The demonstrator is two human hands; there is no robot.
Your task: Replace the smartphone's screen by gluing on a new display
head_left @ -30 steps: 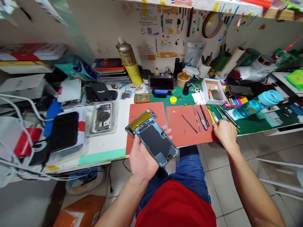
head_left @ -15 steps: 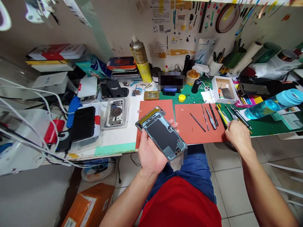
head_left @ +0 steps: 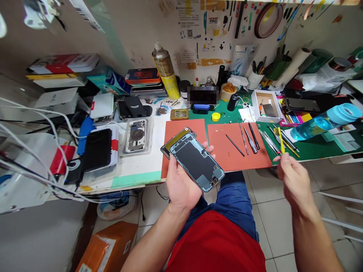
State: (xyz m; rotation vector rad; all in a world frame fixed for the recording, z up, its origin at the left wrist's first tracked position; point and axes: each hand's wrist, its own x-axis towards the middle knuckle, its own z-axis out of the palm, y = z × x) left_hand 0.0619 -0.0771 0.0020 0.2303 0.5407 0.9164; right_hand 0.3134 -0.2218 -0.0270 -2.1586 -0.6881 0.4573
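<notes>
Across my left hand [head_left: 184, 189] lies a phone screen assembly [head_left: 197, 162], its inner side up, with a dark back panel and small connectors along its frame. Under its upper left end, a second phone screen [head_left: 178, 139] with a gold-coloured back sticks out. My left thumb presses on the edge and the fingertips show past the far side. My right hand [head_left: 293, 177] is closed on a slim yellow tool [head_left: 280, 139], pinched near one end and pointing up over the bench edge; its exact kind cannot be made out. Several tweezers [head_left: 268, 141] lie just left of it.
On the orange mat [head_left: 224, 158] rest several picks and a screwdriver [head_left: 250, 141]. An opened phone housing [head_left: 137, 136] sits in a clear tray on the left, beside a black phone [head_left: 98, 147]. A blue water bottle [head_left: 317, 124] lies to the right; a spray can [head_left: 167, 71] stands behind.
My right hand has lifted the yellow tool from among the tools at the bench's right and drawn back toward me. My left hand and the screens are nearly still.
</notes>
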